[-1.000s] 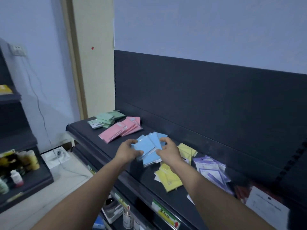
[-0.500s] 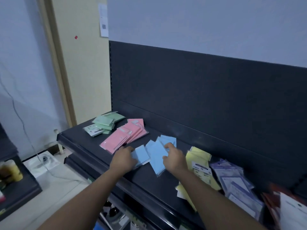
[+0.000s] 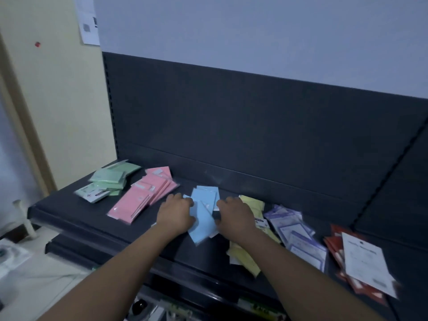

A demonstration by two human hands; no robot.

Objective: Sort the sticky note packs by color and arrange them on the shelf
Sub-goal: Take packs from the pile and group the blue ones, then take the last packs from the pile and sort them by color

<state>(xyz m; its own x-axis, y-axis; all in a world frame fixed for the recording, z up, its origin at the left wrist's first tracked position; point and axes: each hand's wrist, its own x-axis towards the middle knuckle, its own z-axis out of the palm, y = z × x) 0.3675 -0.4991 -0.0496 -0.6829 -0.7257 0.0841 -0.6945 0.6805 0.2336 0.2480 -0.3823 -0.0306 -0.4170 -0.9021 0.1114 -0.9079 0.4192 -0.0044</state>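
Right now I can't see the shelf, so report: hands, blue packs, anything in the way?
Left hand and right hand on blue packs, one each side. Packs fanned on shelf. Yellow packs crowd right hand.

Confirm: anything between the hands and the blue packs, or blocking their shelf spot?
Nothing visible. Left hand and right hand both touch the blue packs, lying on the shelf between pink packs and yellow packs.
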